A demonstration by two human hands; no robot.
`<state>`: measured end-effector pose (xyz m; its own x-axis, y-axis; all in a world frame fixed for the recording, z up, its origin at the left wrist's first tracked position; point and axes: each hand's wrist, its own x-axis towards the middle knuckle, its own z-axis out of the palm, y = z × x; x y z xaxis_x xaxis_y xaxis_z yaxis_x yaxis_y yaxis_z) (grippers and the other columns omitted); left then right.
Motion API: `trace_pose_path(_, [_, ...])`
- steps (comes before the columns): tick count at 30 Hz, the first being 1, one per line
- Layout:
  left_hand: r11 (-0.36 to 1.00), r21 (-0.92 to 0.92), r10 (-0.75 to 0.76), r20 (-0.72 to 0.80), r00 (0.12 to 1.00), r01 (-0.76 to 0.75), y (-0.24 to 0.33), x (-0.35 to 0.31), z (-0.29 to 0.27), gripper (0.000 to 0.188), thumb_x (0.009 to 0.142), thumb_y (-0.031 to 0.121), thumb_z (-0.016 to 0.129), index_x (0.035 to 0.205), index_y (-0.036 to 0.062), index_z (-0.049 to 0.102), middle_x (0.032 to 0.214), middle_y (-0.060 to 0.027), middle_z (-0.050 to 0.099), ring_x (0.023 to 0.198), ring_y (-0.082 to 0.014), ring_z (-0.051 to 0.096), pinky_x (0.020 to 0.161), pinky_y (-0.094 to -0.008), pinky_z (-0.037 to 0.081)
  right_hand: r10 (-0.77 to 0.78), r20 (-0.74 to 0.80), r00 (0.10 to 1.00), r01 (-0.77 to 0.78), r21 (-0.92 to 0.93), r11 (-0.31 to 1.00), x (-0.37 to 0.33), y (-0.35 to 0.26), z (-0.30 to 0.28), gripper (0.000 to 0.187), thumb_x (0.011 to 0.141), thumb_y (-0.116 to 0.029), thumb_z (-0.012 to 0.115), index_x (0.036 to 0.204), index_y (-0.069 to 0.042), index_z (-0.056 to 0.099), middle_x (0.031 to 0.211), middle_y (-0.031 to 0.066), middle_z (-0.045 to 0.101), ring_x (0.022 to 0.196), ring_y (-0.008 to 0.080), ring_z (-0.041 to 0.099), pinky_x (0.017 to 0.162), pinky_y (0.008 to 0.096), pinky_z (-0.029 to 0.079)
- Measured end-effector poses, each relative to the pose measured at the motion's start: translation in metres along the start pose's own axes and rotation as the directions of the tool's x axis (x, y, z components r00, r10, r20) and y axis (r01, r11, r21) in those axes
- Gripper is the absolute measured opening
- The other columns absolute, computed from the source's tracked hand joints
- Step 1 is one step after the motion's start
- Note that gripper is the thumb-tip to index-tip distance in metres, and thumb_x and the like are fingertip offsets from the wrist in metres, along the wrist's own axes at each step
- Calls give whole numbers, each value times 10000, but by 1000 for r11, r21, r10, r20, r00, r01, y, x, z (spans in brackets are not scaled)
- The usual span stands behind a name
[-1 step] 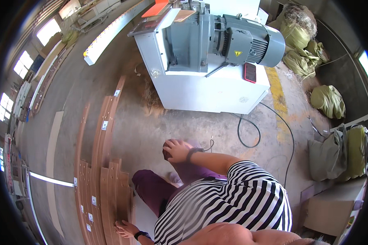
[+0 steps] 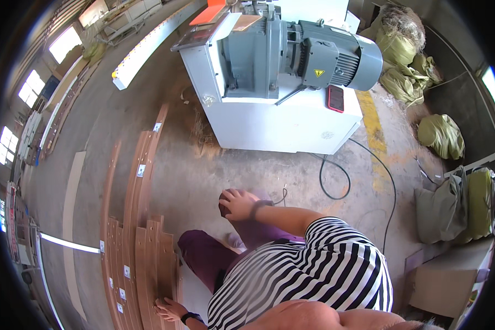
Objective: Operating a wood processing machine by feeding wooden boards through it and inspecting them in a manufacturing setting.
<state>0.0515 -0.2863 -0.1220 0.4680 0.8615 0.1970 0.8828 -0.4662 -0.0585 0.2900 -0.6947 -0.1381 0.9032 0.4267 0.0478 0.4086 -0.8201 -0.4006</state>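
Brown boards [image 2: 129, 236]: laid side by side at the person's left, running lengthwise; near ends cut off by the lower edge of view; far ends staggered.
Left hand [image 2: 171, 309]: fingers touching the inner boards; palm side hidden, so cannot tell whether it grasps or merely rests.
Right hand [image 2: 238, 204]: laid over the right knee, fingers extended, grasping nothing visible; wristband [image 2: 261, 205] blurred.
Left foot: not made out beneath the purple trousers [image 2: 203, 253].
White cabinet [image 2: 280, 126]: ahead, carrying a grey motor [image 2: 335, 55]; top cut off by the upper rim.
Phone [image 2: 336, 99]: near the cabinet's front edge.
Moving room: concrete floor [image 2: 190, 187] between boards and cabinet; black cable [image 2: 393, 187] curves across the floor at right.
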Motion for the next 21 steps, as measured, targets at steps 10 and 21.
trace_pose_path(10, [992,89,-75,-166,983,91,1,4,45,270,951,296,441,1183,160,469,1433,-48,308,1351,-281,247,987,-564,238,27,221,975,-8,-85,996,20,-11,-13,527,771,-408,578,1253,-199,532,1381,142,355,1243,374,337,947,541,362])
trace_pose_path(21, [992,58,-100,-215,972,115,6,-7,38,268,948,269,443,1189,153,466,1438,-37,317,1365,-270,243,990,-582,250,49,179,983,-39,-55,998,32,-2,18,448,830,-370,494,1242,-194,509,1361,92,391,1218,397,373,899,584,389])
